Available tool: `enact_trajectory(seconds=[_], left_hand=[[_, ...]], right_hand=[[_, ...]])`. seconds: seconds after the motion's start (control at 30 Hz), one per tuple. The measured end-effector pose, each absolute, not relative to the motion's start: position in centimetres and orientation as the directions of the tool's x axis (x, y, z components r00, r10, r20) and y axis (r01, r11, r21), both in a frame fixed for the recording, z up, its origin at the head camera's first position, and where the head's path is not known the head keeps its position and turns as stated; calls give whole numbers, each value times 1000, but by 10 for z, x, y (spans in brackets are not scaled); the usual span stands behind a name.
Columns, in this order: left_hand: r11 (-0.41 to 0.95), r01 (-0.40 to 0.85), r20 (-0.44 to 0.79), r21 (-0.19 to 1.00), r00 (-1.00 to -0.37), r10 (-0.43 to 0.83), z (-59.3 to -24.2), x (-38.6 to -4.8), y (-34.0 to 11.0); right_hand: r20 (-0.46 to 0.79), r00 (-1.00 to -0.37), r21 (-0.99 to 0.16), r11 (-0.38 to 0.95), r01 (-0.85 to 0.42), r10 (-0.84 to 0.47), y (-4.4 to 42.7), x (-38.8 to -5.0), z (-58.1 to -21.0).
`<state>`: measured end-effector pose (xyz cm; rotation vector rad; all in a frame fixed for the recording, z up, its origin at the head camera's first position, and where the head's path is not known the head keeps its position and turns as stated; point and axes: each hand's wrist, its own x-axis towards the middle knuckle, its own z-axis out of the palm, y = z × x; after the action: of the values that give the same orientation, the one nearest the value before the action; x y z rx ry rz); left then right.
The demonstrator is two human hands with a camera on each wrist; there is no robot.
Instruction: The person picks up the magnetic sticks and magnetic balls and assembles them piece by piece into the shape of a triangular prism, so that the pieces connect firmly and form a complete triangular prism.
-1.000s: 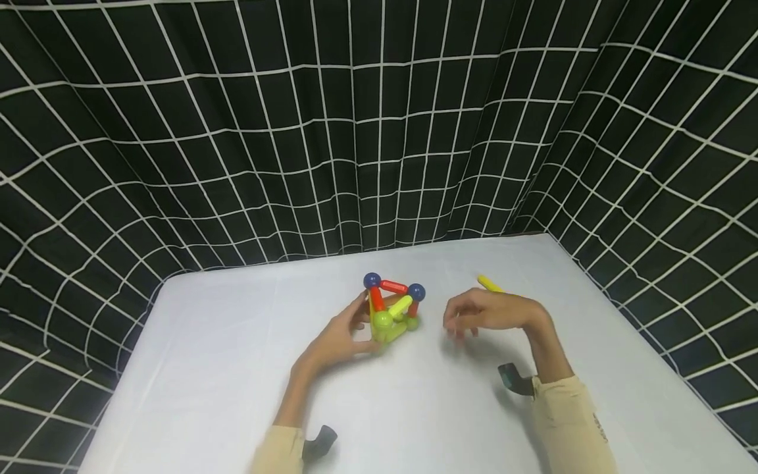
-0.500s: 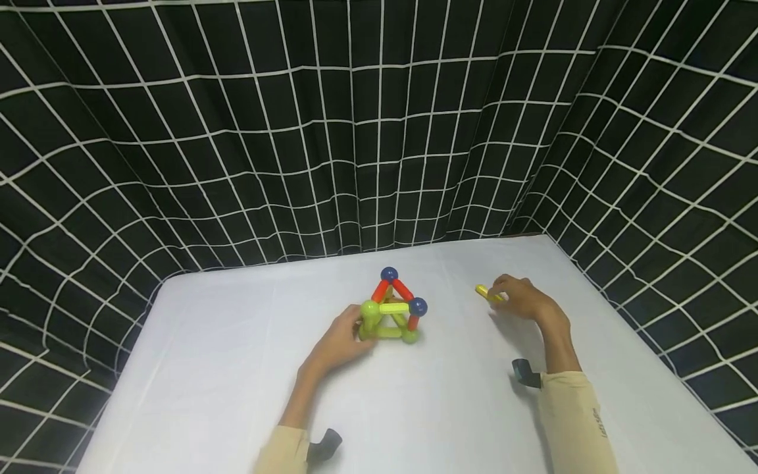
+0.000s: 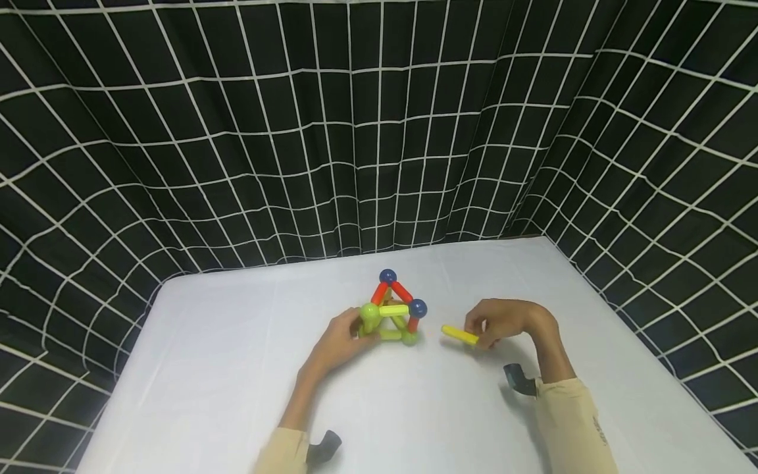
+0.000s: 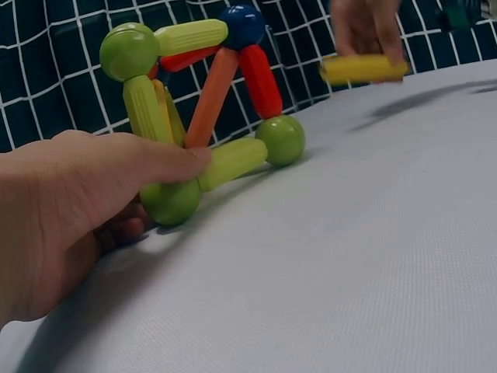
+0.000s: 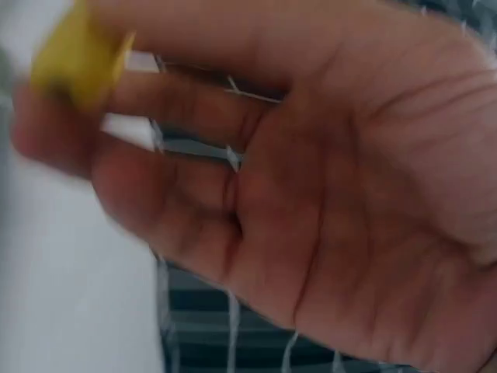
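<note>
A frame of coloured rods and balls [image 3: 393, 310] stands on the table, with blue balls at top, green balls at its near corners, and red, orange and yellow-green rods between. My left hand [image 3: 339, 342] holds its left side; in the left wrist view the thumb [image 4: 175, 162] lies across the lower corner by a green ball [image 4: 171, 203]. To the right of the frame, apart from it, my right hand [image 3: 502, 322] pinches a yellow rod [image 3: 460, 334] by one end. The right wrist view shows that rod [image 5: 81, 58] blurred between thumb and fingertips.
A white-covered table [image 3: 225, 368] lies under both hands. Dark curtain [image 3: 320, 131] with a white grid rises behind and along the sides. Dark wrist mounts [image 3: 520, 379] stick out from the sleeves.
My right hand reached the yellow rod at the back right, took it up and brought it left and nearer. The left hand turned the frame, then kept it in place.
</note>
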<state>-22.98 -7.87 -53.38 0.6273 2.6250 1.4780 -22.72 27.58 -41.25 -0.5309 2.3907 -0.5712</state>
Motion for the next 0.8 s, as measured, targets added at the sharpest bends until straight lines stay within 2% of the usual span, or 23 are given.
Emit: enact_trajectory(seconds=[0.13,0.3,0.4,0.57,0.67,0.8], left_hand=[[458,322,149,829,-915,374,-533,-229,-80],[454,317,140,833,-914,382,-535,-230,-81],[445,322,142,835,-909,392,-536,-231,-80],[442,312,131,841,-910,392,-537,-231,-79],[438,305,124,846,-911,394,-536,-231,-79],[433,312,139,846,-912,386,-533,-229,-79]], right_hand=[[-367,-644,-569,710,-415,-671,224,-216,-400],[-231,-713,-485,713,-506,-662,169,-200,-405],[-160,-770,-363,762,-536,-618,155,-192,-409],[-165,-838,-252,843,-474,-521,148,-183,-408],[-157,-860,-217,866,-449,-486,148,-180,-408],[-62,-850,-148,847,-511,-524,142,-181,-415]])
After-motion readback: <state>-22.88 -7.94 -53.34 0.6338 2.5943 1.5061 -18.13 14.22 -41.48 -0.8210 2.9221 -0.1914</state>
